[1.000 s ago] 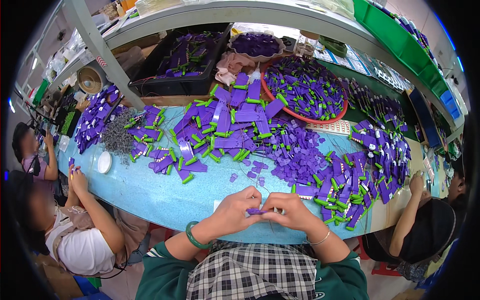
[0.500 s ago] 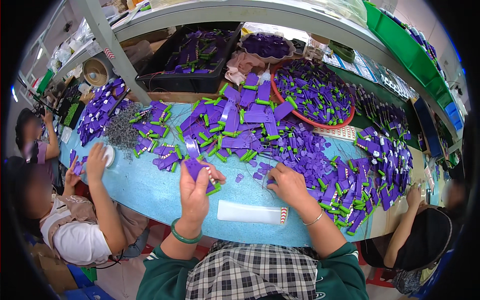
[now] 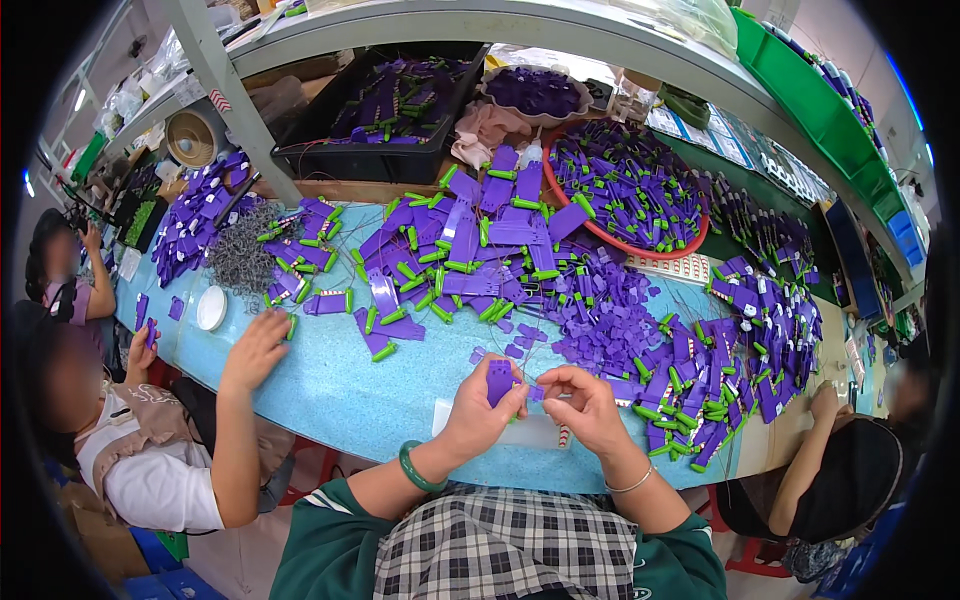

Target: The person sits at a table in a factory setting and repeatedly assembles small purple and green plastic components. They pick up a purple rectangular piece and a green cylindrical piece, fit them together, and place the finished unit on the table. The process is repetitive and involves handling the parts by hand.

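Over the near middle of the table, my left hand (image 3: 478, 412) is closed round a flat purple plastic piece (image 3: 499, 382). Its far end sticks up above my thumb; the lower part is hidden by my fingers. Close beside it, my right hand (image 3: 588, 408) pinches a small purple tab (image 3: 537, 393) between thumb and fingertips. The tab is near the edge of the larger piece; whether they touch I cannot tell. A white strip (image 3: 520, 432) with a red-marked end lies beneath my hands, partly covered. Ahead spreads a heap of small purple tabs (image 3: 610, 315).
Purple pieces with green ends (image 3: 470, 235) are heaped at the centre, more at the right (image 3: 700, 380). Behind stand a red-rimmed basket (image 3: 690, 240) and a black tray (image 3: 350, 165) under a shelf. At left, a co-worker's hand (image 3: 262, 345) reaches to the pile.
My left hand has moved right with the purple piece. My right hand has drawn nearer to me, now with a small purple tab. The left co-worker's hand has moved toward the pile.
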